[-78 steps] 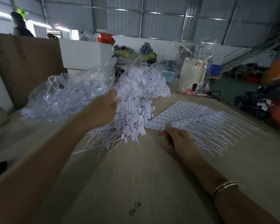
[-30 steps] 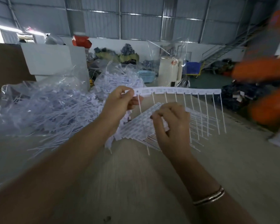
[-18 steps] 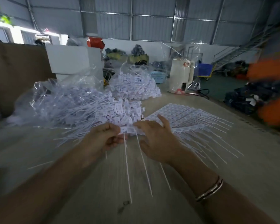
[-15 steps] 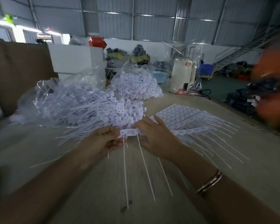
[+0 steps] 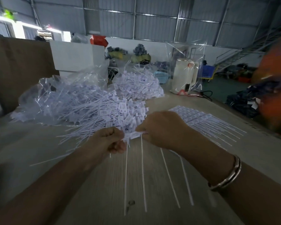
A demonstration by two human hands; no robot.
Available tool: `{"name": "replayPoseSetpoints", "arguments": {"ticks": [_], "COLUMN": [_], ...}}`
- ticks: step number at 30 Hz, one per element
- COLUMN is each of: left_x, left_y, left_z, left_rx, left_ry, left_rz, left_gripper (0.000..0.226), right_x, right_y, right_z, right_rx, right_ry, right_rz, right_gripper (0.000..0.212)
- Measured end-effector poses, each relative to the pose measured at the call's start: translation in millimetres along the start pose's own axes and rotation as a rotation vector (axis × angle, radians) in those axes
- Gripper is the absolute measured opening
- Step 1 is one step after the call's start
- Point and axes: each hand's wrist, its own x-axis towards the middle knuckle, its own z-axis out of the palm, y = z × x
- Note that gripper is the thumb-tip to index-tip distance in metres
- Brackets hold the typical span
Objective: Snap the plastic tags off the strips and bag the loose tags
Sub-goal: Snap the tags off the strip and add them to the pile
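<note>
Just four tails, two hands

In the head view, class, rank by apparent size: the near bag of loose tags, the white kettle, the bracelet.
1. Bag of loose tags, by far the largest.
2. Kettle.
3. Bracelet, smallest, though it is nearest the camera.

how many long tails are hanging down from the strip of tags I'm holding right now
4 show. Two hang between the left hand and right hand, under the strip; two more emerge below the right hand, toward the wrist. Others may be hidden behind the hands.
</note>
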Motion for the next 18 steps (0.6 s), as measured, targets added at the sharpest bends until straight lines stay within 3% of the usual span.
{"name": "replayPoseSetpoints", "arguments": {"ticks": [5, 9, 11, 14, 18], "left_x": [-1.4, -0.3, 1.1, 4.7, 7.8], "left_y": [-10.7, -13.6, -15.8, -16.6, -13.4], "left_z": [-5.4, -12.1, -12.9, -6.4, 7.9], "left_rx": [0.37, 0.472, 0.482, 0.415, 0.407], "left_ry": [-0.039, -0.024, -0.02, -0.011, 0.014], "left_rz": [-0.037, -0.045, -0.049, -0.034, 0.037], "left_gripper": [0.02, 0.015, 0.014, 0.014, 0.012], "right_x": [-6.6, -22.5, -28.3, -31.5, -29.8], "right_y": [-7.6, -14.8, -16.0, -6.8, 8.7], "right_z": [30.9, 62.5, 71.2, 79.7, 82.2], "right_rx": [0.175, 0.58, 0.679, 0.49, 0.341], "right_ry": [-0.119, -0.166, -0.118, -0.115, -0.195], "right_rz": [0.086, 0.142, 0.198, 0.224, 0.241], "right_gripper": [0.025, 0.011, 0.019, 0.036, 0.04]}}
